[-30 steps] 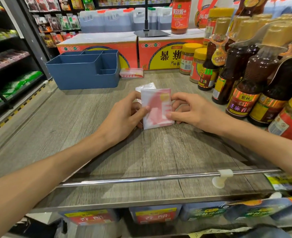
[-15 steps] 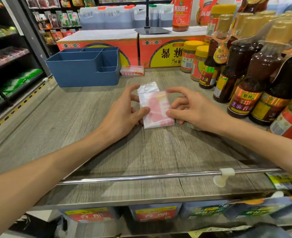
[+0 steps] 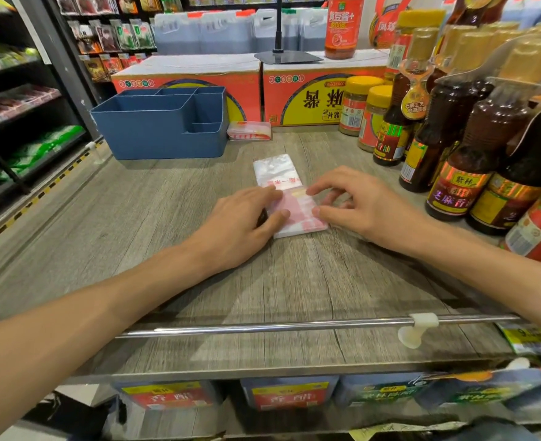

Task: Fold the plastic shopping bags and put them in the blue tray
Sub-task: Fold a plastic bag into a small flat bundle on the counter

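Both hands [image 3: 298, 214], fingers apparently fairly straight, press the folded bag [image 3: 298, 211] flat.

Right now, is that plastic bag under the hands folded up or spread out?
Partly folded: the plastic bag is a small flat packet between the left hand and right hand, with one unfolded end sticking out.

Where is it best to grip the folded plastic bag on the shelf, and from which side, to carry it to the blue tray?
Probably pinch the folded plastic bag across its thick near end, coming from above with thumb and fingers on its left and right edges. It lies flat, and its thin far flap is loose, so holding there may undo the fold.
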